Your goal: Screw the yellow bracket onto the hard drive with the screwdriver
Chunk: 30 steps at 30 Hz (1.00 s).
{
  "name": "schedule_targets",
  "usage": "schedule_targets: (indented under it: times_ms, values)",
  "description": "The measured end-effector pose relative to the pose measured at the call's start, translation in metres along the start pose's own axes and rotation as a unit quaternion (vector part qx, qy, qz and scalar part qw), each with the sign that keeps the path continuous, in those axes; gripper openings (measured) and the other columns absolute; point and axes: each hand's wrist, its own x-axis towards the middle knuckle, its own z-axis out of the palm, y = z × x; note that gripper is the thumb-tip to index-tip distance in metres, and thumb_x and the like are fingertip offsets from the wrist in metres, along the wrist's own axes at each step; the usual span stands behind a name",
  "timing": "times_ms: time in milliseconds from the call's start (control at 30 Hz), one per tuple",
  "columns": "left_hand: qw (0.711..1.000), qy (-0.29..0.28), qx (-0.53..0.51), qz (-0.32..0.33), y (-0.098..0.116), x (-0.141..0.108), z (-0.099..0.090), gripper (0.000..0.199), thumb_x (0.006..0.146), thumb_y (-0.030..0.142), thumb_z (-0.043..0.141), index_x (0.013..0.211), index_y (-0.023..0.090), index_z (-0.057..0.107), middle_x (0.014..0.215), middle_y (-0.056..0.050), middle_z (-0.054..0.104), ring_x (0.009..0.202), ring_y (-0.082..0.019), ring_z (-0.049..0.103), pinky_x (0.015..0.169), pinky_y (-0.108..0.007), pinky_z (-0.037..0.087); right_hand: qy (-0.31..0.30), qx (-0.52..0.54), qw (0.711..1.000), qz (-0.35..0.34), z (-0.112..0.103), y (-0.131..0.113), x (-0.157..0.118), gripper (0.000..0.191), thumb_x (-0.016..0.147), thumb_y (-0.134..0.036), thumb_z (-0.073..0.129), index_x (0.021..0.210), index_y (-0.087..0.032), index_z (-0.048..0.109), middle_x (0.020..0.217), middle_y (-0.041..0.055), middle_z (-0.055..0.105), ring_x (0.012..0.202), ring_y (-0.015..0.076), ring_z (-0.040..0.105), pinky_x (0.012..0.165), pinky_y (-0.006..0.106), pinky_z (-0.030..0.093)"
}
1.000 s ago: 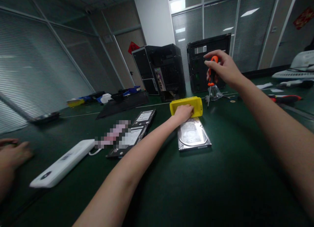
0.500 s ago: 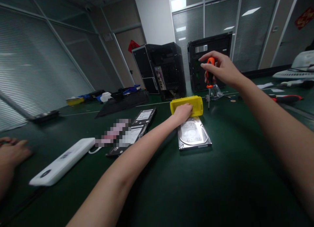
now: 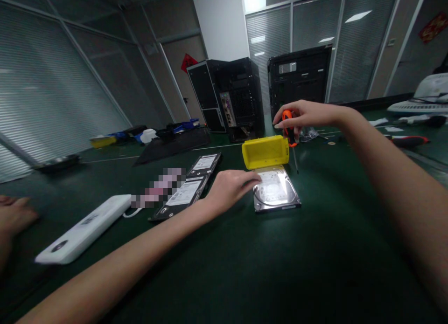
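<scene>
Right of centre, the right hand (image 3: 300, 118) grips an orange-and-black screwdriver (image 3: 289, 123); the left hand (image 3: 233, 185), fingers together, reaches the silver metal hard drive (image 3: 275, 191).

Dark-green tabletop (image 3: 325, 254): load is being carried as follows. Silver hard drive (image 3: 275, 193) is being supported flat, yellow plastic bin (image 3: 265, 153) being propped on its side just behind. To the left, two labelled drives, nearer (image 3: 184, 195) and farther (image 3: 205, 163), are being held up flat, end to end. White oblong device (image 3: 84, 230) is being borne near left, pixelated item (image 3: 159, 189) between. At the back, black computer case (image 3: 229, 100) is being carried upright, black mat (image 3: 171, 148) being laid out beside it. Far right: paper scraps (image 3: 378, 122), red-and-black tool handle (image 3: 409, 141) being supported too.
</scene>
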Motion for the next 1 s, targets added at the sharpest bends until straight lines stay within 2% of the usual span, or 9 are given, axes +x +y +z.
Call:
schedule_targets:
  times_ms: [100, 200, 433, 633, 800, 1000]
  values:
    - [0.998, 0.034, -0.051, -0.013, 0.004, -0.028, 0.003, 0.024, 0.089, 0.028, 0.044, 0.106, 0.021, 0.059, 0.1, -0.003, 0.066, 0.088, -0.015, 0.061, 0.076, -0.03, 0.048, -0.006, -0.011, 1.0, -0.001, -0.002, -0.009, -0.002, 0.039, 0.073, -0.044, 0.057, 0.102, -0.018, 0.056, 0.09, 0.0054, 0.06, 0.066, 0.0115, 0.057, 0.053, 0.025, 0.047]
    - [0.997, 0.045, -0.067, 0.002, 0.008, -0.04, 0.008, 0.025, 0.088, 0.025, 0.047, 0.109, 0.022, 0.058, 0.101, -0.002, 0.066, 0.089, -0.014, 0.062, 0.076, -0.03, 0.048, -0.005, -0.018, 1.0, 0.002, -0.004, -0.018, -0.006, 0.044, 0.073, -0.046, 0.056, 0.108, -0.019, 0.055, 0.091, 0.0052, 0.061, 0.067, 0.0118, 0.058, 0.056, 0.026, 0.048]
    - [0.995, 0.066, -0.05, 0.049, 0.012, -0.042, 0.011, 0.029, 0.087, 0.018, 0.047, 0.114, 0.025, 0.054, 0.109, 0.0, 0.064, 0.094, -0.012, 0.06, 0.082, -0.031, 0.045, -0.001, -0.036, 0.999, -0.01, -0.005, -0.034, -0.013, 0.045, 0.074, -0.046, 0.055, 0.111, -0.021, 0.055, 0.09, 0.0031, 0.061, 0.072, 0.012, 0.059, 0.058, 0.025, 0.048]
    - [0.998, 0.008, -0.038, 0.057, 0.016, -0.048, 0.002, 0.031, 0.089, 0.018, 0.044, 0.117, 0.029, 0.051, 0.116, 0.001, 0.06, 0.106, -0.013, 0.055, 0.09, -0.035, 0.04, -0.001, -0.032, 0.999, -0.018, -0.003, -0.039, -0.014, 0.044, 0.073, -0.044, 0.057, 0.112, -0.022, 0.055, 0.086, 0.0026, 0.061, 0.07, 0.0123, 0.059, 0.057, 0.024, 0.048]
    - [0.997, 0.012, -0.033, 0.07, 0.02, -0.046, 0.0, 0.03, 0.089, 0.019, 0.043, 0.116, 0.029, 0.052, 0.115, 0.001, 0.061, 0.109, -0.013, 0.053, 0.091, -0.035, 0.038, -0.004, -0.033, 0.999, -0.02, -0.002, -0.04, -0.014, 0.043, 0.072, -0.043, 0.059, 0.11, -0.023, 0.057, 0.092, 0.0028, 0.06, 0.069, 0.0116, 0.058, 0.055, 0.023, 0.047]
    - [0.997, 0.008, -0.01, 0.075, 0.019, -0.045, 0.0, 0.03, 0.089, 0.019, 0.043, 0.115, 0.029, 0.053, 0.113, 0.0, 0.062, 0.109, -0.014, 0.053, 0.088, -0.036, 0.039, -0.019, -0.026, 0.999, -0.011, 0.001, -0.043, -0.011, 0.043, 0.073, -0.044, 0.058, 0.111, -0.023, 0.056, 0.086, 0.0019, 0.061, 0.069, 0.0122, 0.059, 0.055, 0.023, 0.048]
